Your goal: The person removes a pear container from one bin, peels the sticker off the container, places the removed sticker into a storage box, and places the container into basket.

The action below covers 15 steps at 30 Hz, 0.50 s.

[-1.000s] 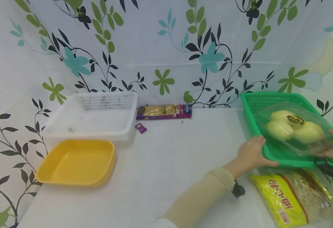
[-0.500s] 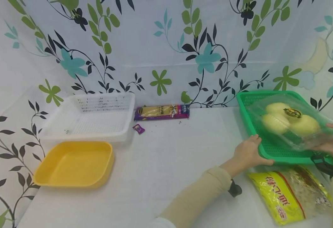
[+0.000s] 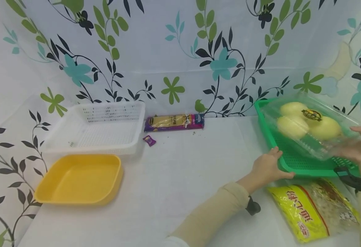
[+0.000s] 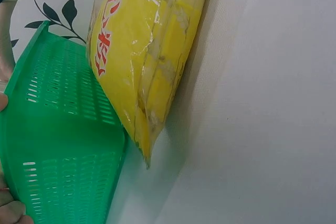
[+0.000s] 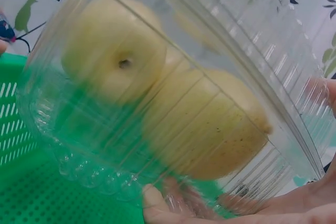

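A clear plastic clamshell box (image 3: 310, 147) with several pale yellow pears (image 3: 326, 128) is tilted above the green basket (image 3: 280, 165). My right hand (image 3: 357, 151) holds it at its right end; in the right wrist view the fingers (image 5: 184, 211) lie under the box and the thumb side is at its edge. My left hand (image 3: 268, 168) grips the near left corner of the basket, its fingers (image 4: 11, 211) over the rim in the left wrist view. A round label (image 3: 311, 115) marks the lid.
A yellow bag of pasta (image 3: 307, 212) lies just in front of the basket. At the left stand a white basket (image 3: 131, 144) and a yellow tray (image 3: 106, 192). A long purple-and-gold packet (image 3: 174, 122) and a small purple candy (image 3: 149, 140) lie by the back cloth.
My right hand has lifted the box of pears slightly, up and toward the back, with more tilt. My left hand keeps its grip on the basket corner. The head view has shifted slightly.
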Available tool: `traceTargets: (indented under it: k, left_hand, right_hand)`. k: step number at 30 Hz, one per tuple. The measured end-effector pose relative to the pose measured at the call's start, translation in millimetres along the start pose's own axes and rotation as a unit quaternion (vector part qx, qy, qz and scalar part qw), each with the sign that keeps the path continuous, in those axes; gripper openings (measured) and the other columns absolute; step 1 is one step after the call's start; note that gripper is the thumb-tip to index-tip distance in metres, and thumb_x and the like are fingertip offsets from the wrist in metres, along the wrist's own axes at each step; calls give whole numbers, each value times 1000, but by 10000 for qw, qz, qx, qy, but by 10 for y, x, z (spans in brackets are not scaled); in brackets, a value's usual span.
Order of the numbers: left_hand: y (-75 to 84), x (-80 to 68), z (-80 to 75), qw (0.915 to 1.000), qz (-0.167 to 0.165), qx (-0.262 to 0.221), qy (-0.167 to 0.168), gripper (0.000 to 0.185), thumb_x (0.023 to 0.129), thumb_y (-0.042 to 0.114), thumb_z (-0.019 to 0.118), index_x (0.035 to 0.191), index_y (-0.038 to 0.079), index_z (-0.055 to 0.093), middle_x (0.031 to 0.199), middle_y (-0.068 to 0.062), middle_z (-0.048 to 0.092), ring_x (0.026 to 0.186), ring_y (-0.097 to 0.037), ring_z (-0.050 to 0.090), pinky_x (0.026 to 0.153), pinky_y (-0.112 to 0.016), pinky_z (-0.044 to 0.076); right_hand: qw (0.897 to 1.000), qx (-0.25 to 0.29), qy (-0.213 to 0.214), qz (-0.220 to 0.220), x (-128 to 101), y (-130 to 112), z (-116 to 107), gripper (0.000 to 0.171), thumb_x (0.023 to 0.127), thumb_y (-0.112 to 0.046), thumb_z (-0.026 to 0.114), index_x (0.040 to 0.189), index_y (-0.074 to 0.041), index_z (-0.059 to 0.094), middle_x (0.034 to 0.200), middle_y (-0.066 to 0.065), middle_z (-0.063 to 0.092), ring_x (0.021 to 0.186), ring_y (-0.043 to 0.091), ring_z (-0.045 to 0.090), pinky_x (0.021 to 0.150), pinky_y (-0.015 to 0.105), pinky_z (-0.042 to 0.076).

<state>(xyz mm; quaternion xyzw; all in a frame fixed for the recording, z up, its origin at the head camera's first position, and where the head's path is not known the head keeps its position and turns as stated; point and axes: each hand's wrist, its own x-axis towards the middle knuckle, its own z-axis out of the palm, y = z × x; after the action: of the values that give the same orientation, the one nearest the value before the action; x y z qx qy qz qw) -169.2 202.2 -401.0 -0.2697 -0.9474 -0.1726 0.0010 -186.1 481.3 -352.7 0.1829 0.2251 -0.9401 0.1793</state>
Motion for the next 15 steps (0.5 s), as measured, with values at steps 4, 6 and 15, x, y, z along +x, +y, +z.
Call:
traceTargets:
  k: [4,6,15]
  left_hand:
    - [-3,-26,44,9997,109,-139,150,76,71,64,58,134,26,41,139,11,30,81,2,56,38,-12,31]
    - [-17,-39,68,9990,253,-277,247,75,72,62,59,134,23,42,139,9,31,78,2,57,37,-12,31]
    - [-188,-62,63,9869,888,-1309,316,62,80,36,64,134,17,42,139,6,32,63,2,52,56,-5,36]
  right_hand:
    - [9997,-207,58,-96,-15,45,50,82,89,-29,49,119,-61,-20,122,-5,25,115,35,24,100,54,5]
    - [9994,-326,11,-85,-25,66,72,81,90,-30,47,119,-61,-22,122,-3,24,111,39,27,99,54,5]
    - [9992,-315,-239,14,35,192,222,83,89,-30,47,124,-54,-24,140,-2,-1,130,23,-6,99,55,-3]
